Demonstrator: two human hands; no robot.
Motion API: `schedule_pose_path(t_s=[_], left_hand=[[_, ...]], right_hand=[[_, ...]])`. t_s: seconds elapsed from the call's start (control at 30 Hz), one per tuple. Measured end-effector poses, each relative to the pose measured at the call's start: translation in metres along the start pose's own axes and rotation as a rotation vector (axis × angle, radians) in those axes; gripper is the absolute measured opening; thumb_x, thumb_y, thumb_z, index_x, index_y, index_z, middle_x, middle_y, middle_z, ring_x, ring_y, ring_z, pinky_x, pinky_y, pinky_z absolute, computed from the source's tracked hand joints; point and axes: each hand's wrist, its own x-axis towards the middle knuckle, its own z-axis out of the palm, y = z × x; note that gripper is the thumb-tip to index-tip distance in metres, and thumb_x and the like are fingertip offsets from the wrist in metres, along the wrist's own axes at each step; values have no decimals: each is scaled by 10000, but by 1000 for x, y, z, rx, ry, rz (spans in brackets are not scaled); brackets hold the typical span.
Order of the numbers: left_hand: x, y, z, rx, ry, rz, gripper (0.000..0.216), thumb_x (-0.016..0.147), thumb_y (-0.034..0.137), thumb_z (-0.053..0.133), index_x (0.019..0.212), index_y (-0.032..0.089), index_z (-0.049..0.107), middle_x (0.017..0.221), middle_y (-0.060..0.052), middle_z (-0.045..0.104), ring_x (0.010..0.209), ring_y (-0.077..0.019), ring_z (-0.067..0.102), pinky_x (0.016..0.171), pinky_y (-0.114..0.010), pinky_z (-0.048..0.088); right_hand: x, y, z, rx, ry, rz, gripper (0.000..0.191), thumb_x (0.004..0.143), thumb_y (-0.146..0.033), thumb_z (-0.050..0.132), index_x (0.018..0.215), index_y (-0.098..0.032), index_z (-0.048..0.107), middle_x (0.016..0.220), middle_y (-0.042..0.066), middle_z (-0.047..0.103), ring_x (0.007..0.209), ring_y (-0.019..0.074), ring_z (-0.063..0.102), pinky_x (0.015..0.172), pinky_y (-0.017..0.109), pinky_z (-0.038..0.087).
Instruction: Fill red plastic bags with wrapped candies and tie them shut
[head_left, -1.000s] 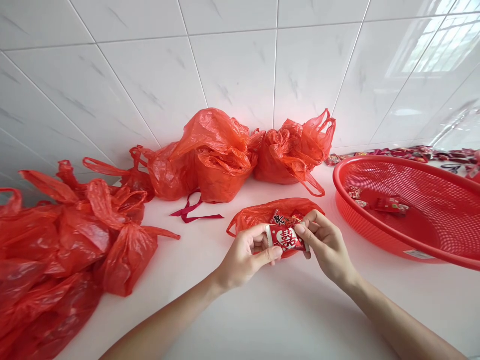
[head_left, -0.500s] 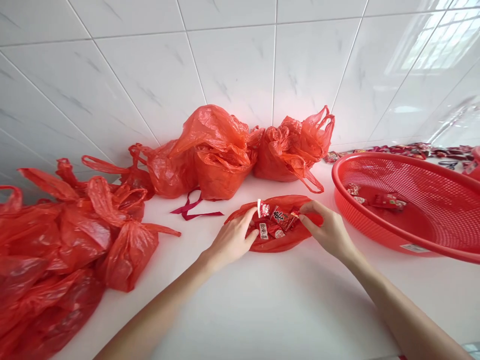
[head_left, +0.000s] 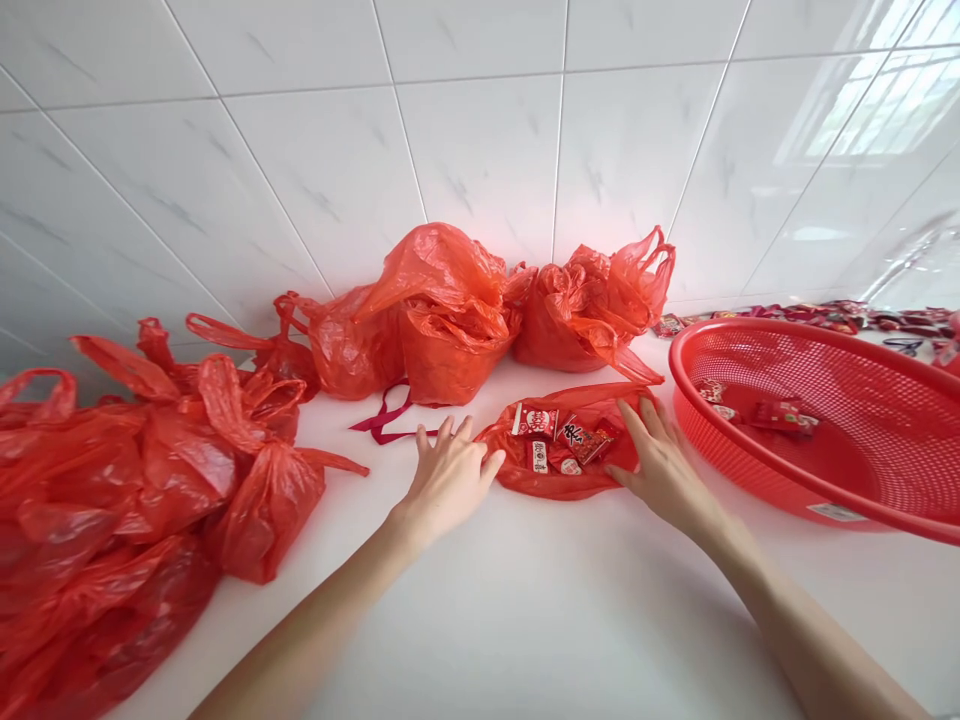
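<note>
A red plastic bag (head_left: 551,488) lies opened flat on the white table in front of me. Several small wrapped snack packets (head_left: 589,438) rest in it, among them a red and white packet (head_left: 535,421) at its left side. My left hand (head_left: 448,475) is at the bag's left edge, fingers spread, its thumb close to the plastic and nothing in its grasp. On the other side, my right hand (head_left: 658,457) lies with stretched fingers against the bag's right edge. Whether its fingertips press the plastic I cannot tell.
A red mesh basket (head_left: 795,490) with a few packets stands at the right. Filled red bags (head_left: 142,460) are heaped at the left, and more bags (head_left: 457,350) stand along the tiled wall. A dark red ribbon (head_left: 382,420) lies behind my left hand. Packets (head_left: 825,315) line the back right.
My left hand has let go of the red and white packet and moved left to the bag's edge. My right hand has left the packets, its fingers now spread on the bag's right side.
</note>
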Motion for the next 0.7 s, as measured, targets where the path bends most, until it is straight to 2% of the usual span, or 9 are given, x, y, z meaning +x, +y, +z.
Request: schedule_pose_path(t_s=[0.1,0.17,0.27,0.37,0.47,0.57,0.63,0.7], left_hand=[[7,-2,5,-187,-13,-1,434,958,352,453,588,178,598,1051,-190,703,991,-345,685,895,-502,514],[12,-5,9,-272,-13,-11,300,886,291,568,605,190,599,883,-114,693,820,-276,691,808,-416,538],[16,-11,13,-323,40,-18,88,764,123,638,730,185,690,821,-60,682,739,-222,666,770,-359,538],[18,-18,5,-340,177,-5,236,762,92,602,924,172,755,829,-53,689,674,-188,639,735,-340,540],[20,-22,-16,-372,351,46,326,781,125,566,1041,169,757,833,-47,699,656,-168,630,712,-318,546],[22,-21,-49,-446,515,92,336,807,171,542,1063,179,759,954,-65,739,728,-164,658,768,-310,556],[23,-18,-74,-541,602,93,287,816,219,570,1016,185,773,1039,-77,754,831,-184,680,832,-324,554],[25,-13,-97,-691,667,75,249,797,274,638,982,180,777,1045,-82,763,886,-205,687,844,-332,553]], right_hand=[[3,-3,-1,121,34,-59,861,845,-259,593,1604,-203,191,1661,211,217,1522,370,242,1103,531,437],[6,-7,-2,168,62,-81,854,861,-247,565,1615,-226,164,1665,192,223,1512,349,281,1061,491,493],[10,-11,-4,202,159,-118,806,915,-283,536,1621,-260,148,1652,181,273,1492,343,328,1050,498,504],[16,-12,-6,207,263,-131,787,932,-297,530,1622,-279,151,1649,176,280,1485,344,339,1024,495,525],[28,-14,-18,197,312,-143,749,924,-264,512,1613,-262,218,1646,171,289,1486,335,337,971,456,564],[44,-21,-48,209,370,-188,664,895,-191,484,1550,-249,390,1602,138,395,1458,319,402,1005,449,546],[54,-26,-75,282,427,-185,616,848,-128,475,1449,-248,536,1456,118,589,1331,314,569,998,450,550],[61,-32,-103,425,467,-144,514,846,-142,498,1333,-227,637,1163,112,761,1054,304,738,876,442,602]])
